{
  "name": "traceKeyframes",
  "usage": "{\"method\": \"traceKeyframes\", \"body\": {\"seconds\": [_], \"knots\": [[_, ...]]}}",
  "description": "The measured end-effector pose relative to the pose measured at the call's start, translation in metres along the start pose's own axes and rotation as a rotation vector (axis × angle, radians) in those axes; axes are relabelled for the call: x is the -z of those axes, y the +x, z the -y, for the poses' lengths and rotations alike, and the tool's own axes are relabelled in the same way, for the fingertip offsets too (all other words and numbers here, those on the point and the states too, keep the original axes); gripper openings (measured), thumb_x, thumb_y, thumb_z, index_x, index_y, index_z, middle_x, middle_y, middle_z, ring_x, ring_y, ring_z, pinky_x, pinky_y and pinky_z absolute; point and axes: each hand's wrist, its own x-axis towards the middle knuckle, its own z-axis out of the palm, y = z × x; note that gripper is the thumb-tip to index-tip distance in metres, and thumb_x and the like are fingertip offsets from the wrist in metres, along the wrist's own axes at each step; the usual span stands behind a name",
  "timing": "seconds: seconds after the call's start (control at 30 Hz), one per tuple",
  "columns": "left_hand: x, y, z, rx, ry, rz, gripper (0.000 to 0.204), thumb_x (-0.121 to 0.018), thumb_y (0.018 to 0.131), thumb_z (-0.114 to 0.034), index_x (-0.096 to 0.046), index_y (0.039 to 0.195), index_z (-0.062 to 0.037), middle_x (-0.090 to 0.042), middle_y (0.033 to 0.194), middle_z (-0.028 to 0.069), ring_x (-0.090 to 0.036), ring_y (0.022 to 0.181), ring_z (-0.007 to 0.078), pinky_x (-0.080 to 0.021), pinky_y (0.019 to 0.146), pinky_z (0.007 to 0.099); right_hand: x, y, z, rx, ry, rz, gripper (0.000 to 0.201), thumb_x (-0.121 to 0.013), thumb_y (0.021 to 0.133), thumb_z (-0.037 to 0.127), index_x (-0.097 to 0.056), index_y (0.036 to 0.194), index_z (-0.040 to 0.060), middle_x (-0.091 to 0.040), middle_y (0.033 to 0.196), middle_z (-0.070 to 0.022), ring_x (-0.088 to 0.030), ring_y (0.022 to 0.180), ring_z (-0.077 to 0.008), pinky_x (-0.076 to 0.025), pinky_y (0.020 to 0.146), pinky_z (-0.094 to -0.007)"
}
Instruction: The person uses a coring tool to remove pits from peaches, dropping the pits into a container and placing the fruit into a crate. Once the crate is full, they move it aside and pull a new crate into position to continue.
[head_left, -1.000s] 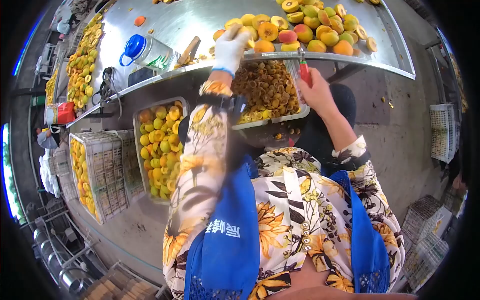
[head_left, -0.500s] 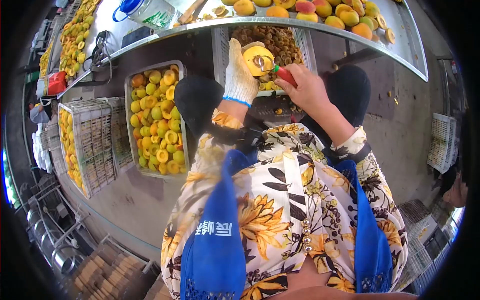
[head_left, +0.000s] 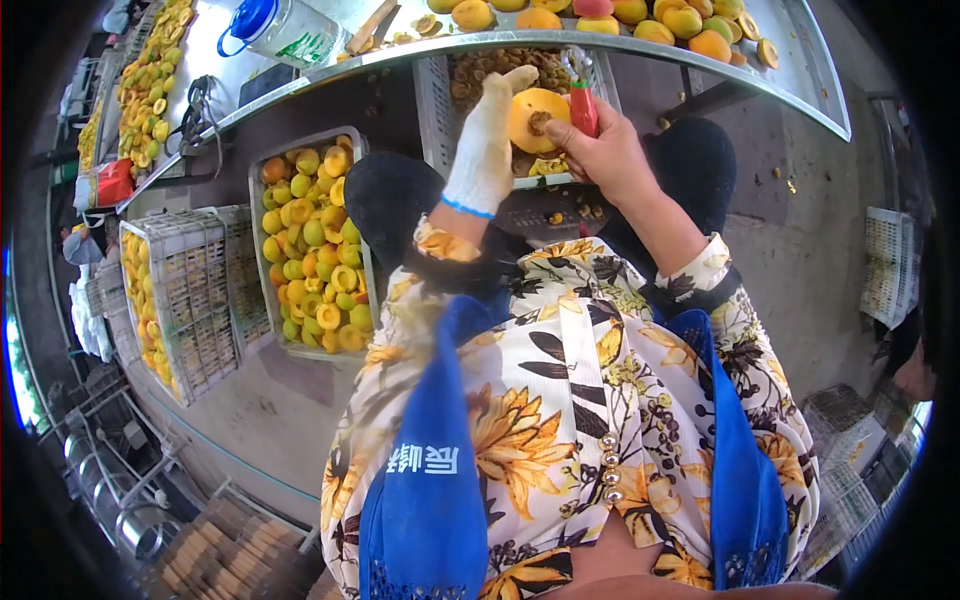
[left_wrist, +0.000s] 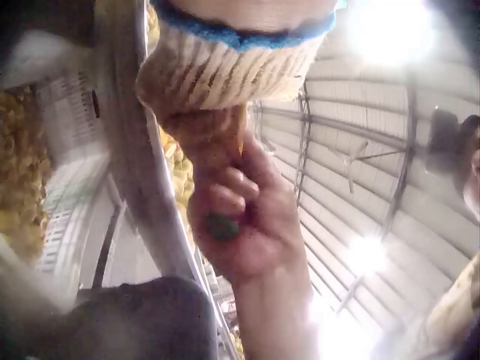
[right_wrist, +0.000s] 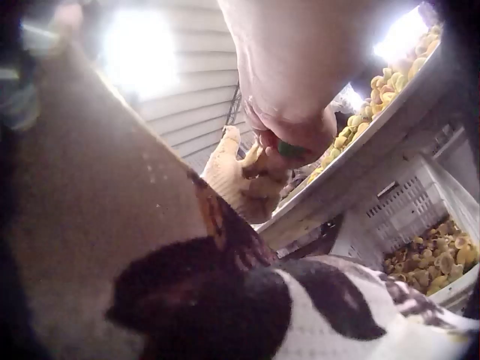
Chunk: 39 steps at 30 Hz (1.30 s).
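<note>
In the head view the gloved left hand (head_left: pixel 485 145) holds a yellow fruit half (head_left: pixel 538 118), cut face up, with a brown pit at its middle. The bare right hand (head_left: pixel 613 150) grips a red-handled tool (head_left: pixel 584 108) whose looped metal end points away from the body. Its thumb touches the pit area. In the left wrist view the right hand (left_wrist: pixel 251 217) is close against the glove (left_wrist: pixel 225 71). The right wrist view has the gloved hand (right_wrist: pixel 244 176) beyond the right hand (right_wrist: pixel 300 112); the fruit is mostly hidden there.
A metal table (head_left: pixel 440 48) bears fruit, a blue-lidded bottle (head_left: pixel 290 32) and a wooden-handled tool (head_left: pixel 372 26). Beneath its edge stands a crate (head_left: pixel 436 120) of brown pieces, below the hands. Fruit-filled crates (head_left: pixel 366 235) stand at the left, between the legs and a stacked crate (head_left: pixel 195 300).
The left hand has come back from the table with a fruit half. The tool was at the fruit's middle half a second ago; now its loop is lifted off and the thumb is there.
</note>
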Motion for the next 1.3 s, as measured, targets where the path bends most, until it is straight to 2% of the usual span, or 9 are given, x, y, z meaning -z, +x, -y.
{"method": "traceKeyframes", "body": {"seconds": [0.1, 0.2, 0.33, 0.5, 0.8, 1.0, 1.13, 1.23, 1.3], "knots": [[0.005, 0.013, 0.026, -0.128, -0.122, -0.073, 0.052, -0.041, 0.094, -0.048, -0.055, 0.111, -0.0003, -0.061, 0.094, 0.0101, -0.061, 0.081, 0.0179, -0.051, 0.072, 0.0298, -0.008, 0.008, -0.005, -0.07, 0.211, -0.006, 0.039, -0.069, 0.078, 0.025, -0.055, 0.105, -0.0004, -0.062, 0.077, -0.0054, -0.06, 0.068, -0.0163, -0.048, 0.063, -0.0306], [0.011, 0.023, 0.029, -0.041, -0.26, -0.246, 0.045, -0.045, 0.092, -0.047, -0.058, 0.096, -0.004, -0.061, 0.089, 0.0086, -0.06, 0.075, 0.0193, -0.051, 0.068, 0.0303, -0.013, 0.006, -0.009, 0.284, -0.539, -0.238, 0.037, -0.065, 0.081, 0.027, -0.052, 0.104, 0.0011, -0.063, 0.077, -0.0123, -0.063, 0.071, -0.0293, -0.048, 0.064, -0.0377], [0.018, 0.022, 0.021, 0.021, -0.276, -0.373, 0.048, -0.042, 0.092, -0.051, -0.057, 0.102, -0.0068, -0.061, 0.094, 0.0096, -0.06, 0.082, 0.0231, -0.049, 0.075, 0.0358, -0.01, -0.013, -0.019, 0.311, -0.734, -0.079, 0.031, -0.059, 0.084, 0.027, -0.047, 0.1, 0.0033, -0.062, 0.086, -0.0215, -0.06, 0.08, -0.0409, -0.047, 0.069, -0.0464], [0.019, 0.019, 0.031, -0.072, -0.19, -0.248, 0.044, -0.042, 0.093, -0.047, -0.056, 0.106, -0.0072, -0.059, 0.094, 0.0074, -0.059, 0.084, 0.0212, -0.048, 0.077, 0.0344, -0.013, -0.018, -0.034, 0.326, -0.872, -0.059, 0.024, -0.057, 0.084, 0.019, -0.044, 0.097, 0.0039, -0.061, 0.085, -0.023, -0.06, 0.077, -0.0414, -0.048, 0.068, -0.0483], [0.006, 0.018, 0.037, -0.137, -0.22, -0.263, 0.03, -0.049, 0.092, -0.032, -0.056, 0.106, -0.0064, -0.056, 0.094, 0.0033, -0.055, 0.081, 0.0147, -0.047, 0.072, 0.0303, -0.014, -0.02, -0.035, 0.3, -0.982, -0.083, 0.019, -0.052, 0.085, 0.014, -0.043, 0.097, 0.002, -0.061, 0.082, -0.0234, -0.06, 0.076, -0.0413, -0.048, 0.065, -0.0479], [0.01, 0.019, 0.041, -0.253, -0.077, -0.23, 0.036, -0.052, 0.091, -0.036, -0.059, 0.101, -0.002, -0.062, 0.08, 0.0116, -0.059, 0.064, 0.018, -0.051, 0.054, 0.0287, -0.02, -0.025, -0.033, 0.27, -0.912, 0.015, 0.016, -0.048, 0.084, 0.007, -0.043, 0.097, 0.0007, -0.062, 0.08, -0.0247, -0.061, 0.077, -0.0405, -0.048, 0.067, -0.0473], [0.016, 0.02, 0.023, 0.069, -0.141, -0.227, 0.052, -0.042, 0.092, -0.048, -0.059, 0.087, 0.0009, -0.061, 0.068, 0.017, -0.059, 0.054, 0.0252, -0.05, 0.05, 0.032, -0.02, -0.028, -0.029, 0.271, -0.868, 0.12, 0.019, -0.048, 0.082, 0.005, -0.044, 0.1, -0.0003, -0.062, 0.081, -0.0255, -0.061, 0.079, -0.0401, -0.048, 0.068, -0.0466], [0.028, 0.025, 0.017, 0.19, 0.004, -0.094, 0.051, -0.045, 0.092, -0.046, -0.06, 0.082, 0.0015, -0.062, 0.069, 0.0173, -0.06, 0.054, 0.0251, -0.05, 0.049, 0.0333, -0.017, -0.027, -0.029, 0.27, -0.867, 0.194, 0.02, -0.049, 0.081, 0.005, -0.044, 0.1, -0.0009, -0.062, 0.082, -0.0256, -0.061, 0.079, -0.0403, -0.047, 0.069, -0.0466], [0.023, 0.022, 0.014, 0.118, 0.057, -0.134, 0.046, -0.05, 0.09, -0.041, -0.061, 0.077, 0.0017, -0.062, 0.067, 0.0156, -0.061, 0.055, 0.0222, -0.05, 0.051, 0.031, -0.017, -0.024, -0.029, 0.243, -0.826, 0.214, 0.021, -0.05, 0.08, 0.006, -0.045, 0.099, -0.0009, -0.062, 0.082, -0.0253, -0.061, 0.079, -0.0405, -0.047, 0.069, -0.0466]]}}
